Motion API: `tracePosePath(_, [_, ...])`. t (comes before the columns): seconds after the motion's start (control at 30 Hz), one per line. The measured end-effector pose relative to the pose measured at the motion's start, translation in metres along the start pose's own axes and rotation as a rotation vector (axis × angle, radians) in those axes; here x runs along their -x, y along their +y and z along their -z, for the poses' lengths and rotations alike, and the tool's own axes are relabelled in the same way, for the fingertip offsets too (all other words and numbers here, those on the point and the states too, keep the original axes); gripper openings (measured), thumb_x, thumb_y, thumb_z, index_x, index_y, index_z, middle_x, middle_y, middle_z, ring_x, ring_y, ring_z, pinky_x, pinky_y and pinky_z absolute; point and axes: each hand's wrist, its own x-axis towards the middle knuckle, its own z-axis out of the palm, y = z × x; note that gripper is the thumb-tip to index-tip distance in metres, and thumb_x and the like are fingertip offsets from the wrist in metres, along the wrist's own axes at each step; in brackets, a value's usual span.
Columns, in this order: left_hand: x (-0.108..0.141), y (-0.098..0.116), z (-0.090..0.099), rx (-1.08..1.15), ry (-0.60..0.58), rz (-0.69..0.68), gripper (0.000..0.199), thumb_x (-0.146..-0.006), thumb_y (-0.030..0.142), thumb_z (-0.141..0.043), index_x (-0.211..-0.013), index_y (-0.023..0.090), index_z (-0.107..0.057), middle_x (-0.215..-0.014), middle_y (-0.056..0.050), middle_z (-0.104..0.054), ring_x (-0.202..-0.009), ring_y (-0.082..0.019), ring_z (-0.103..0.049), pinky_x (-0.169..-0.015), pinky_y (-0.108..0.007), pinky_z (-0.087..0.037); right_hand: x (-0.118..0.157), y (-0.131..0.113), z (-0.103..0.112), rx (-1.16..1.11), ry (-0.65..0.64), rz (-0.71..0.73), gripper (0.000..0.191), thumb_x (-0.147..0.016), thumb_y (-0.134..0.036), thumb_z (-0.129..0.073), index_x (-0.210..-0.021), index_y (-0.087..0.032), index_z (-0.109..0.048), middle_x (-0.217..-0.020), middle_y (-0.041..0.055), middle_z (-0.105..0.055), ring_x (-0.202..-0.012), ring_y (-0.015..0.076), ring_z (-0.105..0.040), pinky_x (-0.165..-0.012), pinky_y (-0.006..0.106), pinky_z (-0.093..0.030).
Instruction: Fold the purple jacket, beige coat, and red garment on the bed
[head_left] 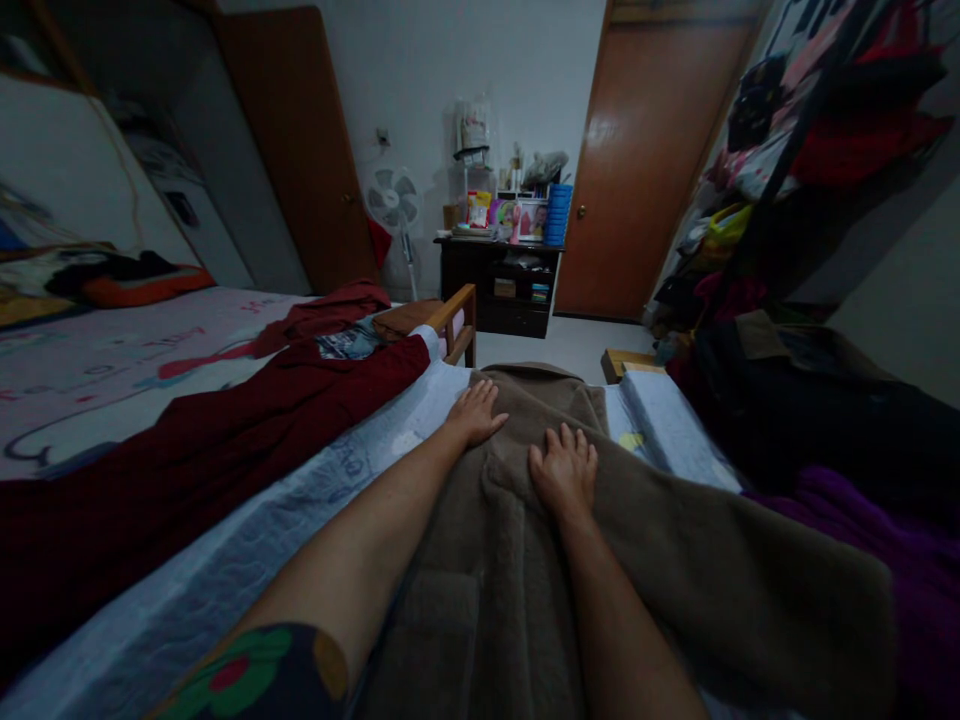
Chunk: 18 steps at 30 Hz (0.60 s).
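A brown coat [517, 560] lies spread over the bed in front of me, one sleeve stretching out to the lower right. My left hand [477, 412] rests flat on its upper left part, fingers apart. Flat on the cloth near the middle is my right hand [564, 468], its fingers pointing away from me and slightly spread. Neither hand grips anything. Under the coat is a pale blue patterned sheet [300, 520].
Dark red cloth [225, 430] runs along the left, beside a pink printed bed cover [135, 370]. Dark clothes [825, 400] and purple cloth [862, 530] lie at right. Beyond the bed stand a fan [395, 200], a dark cabinet [480, 280] and a wooden door [649, 170].
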Motion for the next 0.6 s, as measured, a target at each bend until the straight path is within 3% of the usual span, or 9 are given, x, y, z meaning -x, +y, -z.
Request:
tracePosePath(0.2, [-0.014, -0.006, -0.002, 0.109, -0.079, 0.039, 0.067, -0.093, 0.057, -0.038, -0.146, 0.016, -0.039, -0.157, -0.015, -0.030, -0.147, -0.029, -0.022, -0.117, -0.046, -0.016, 0.000, 0.000, 0.001, -0.003, 0.005, 0.010, 0.049, -0.092, -0.043, -0.044, -0.132, -0.018, -0.058, -0.149, 0.0115, -0.043, -0.141, 0.0339, -0.029, -0.113, 0.050, -0.017])
tracePosePath(0.4, [-0.011, 0.002, -0.004, 0.199, -0.065, 0.128, 0.059, -0.091, 0.046, -0.047, -0.142, 0.016, -0.044, -0.158, -0.015, -0.028, -0.147, -0.029, -0.020, -0.118, -0.047, -0.014, -0.003, 0.001, -0.002, 0.002, -0.017, -0.008, 0.048, -0.093, -0.040, -0.043, -0.134, -0.018, -0.057, -0.149, 0.0104, -0.044, -0.141, 0.0335, -0.028, -0.113, 0.050, -0.017])
tracePosePath(0.6, [-0.009, 0.017, -0.007, 0.413, -0.005, 0.323, 0.060, -0.082, 0.025, -0.056, -0.139, 0.012, -0.045, -0.149, -0.019, -0.043, -0.139, -0.028, -0.039, -0.114, -0.039, -0.030, -0.003, 0.000, -0.002, -0.025, -0.032, -0.016, 0.045, -0.094, -0.037, -0.042, -0.133, -0.019, -0.057, -0.149, 0.0100, -0.044, -0.142, 0.0318, -0.027, -0.113, 0.049, -0.016])
